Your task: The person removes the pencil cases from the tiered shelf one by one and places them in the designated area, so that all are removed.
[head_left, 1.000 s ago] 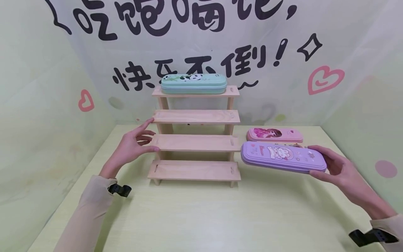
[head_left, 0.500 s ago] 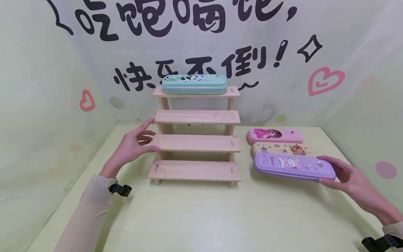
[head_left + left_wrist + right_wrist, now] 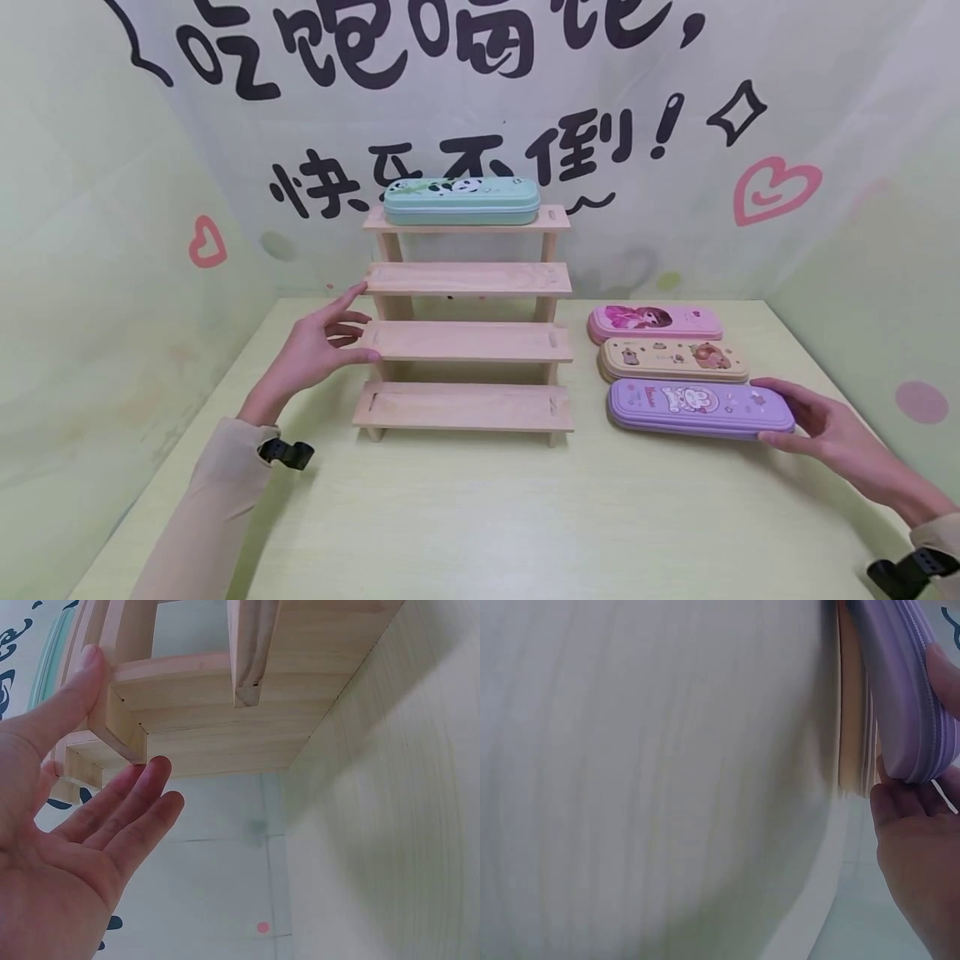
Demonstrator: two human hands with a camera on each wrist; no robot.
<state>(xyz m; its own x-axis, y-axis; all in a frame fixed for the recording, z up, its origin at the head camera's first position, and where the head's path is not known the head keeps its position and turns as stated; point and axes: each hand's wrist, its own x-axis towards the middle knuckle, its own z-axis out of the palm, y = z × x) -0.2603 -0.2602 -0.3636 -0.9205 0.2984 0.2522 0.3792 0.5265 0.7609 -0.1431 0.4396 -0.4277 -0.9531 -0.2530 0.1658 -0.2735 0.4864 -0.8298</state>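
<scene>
A pale wooden stepped rack (image 3: 465,340) stands on the table in the head view. My left hand (image 3: 315,340) touches its left side, thumb at the third shelf from the top and index finger at the second, with fingers fairly straight. In the left wrist view, the fingertips (image 3: 159,769) lie right at the wooden upright. My right hand (image 3: 836,437) grips the right end of a purple pencil case (image 3: 701,408) with a bunny print, between thumb and fingers. The case is low over the table, in front of a yellow pencil case (image 3: 671,358).
A mint-green pencil case (image 3: 461,202) with pandas lies on the top shelf. Behind the yellow case lies a pink pencil case (image 3: 656,322). The table (image 3: 480,517) meets a printed backdrop (image 3: 480,108) at the back and walls at both sides.
My right hand has carried the purple pencil case away from the rack, rightward and down, uncovering the yellow case. My left hand has stayed at the rack.
</scene>
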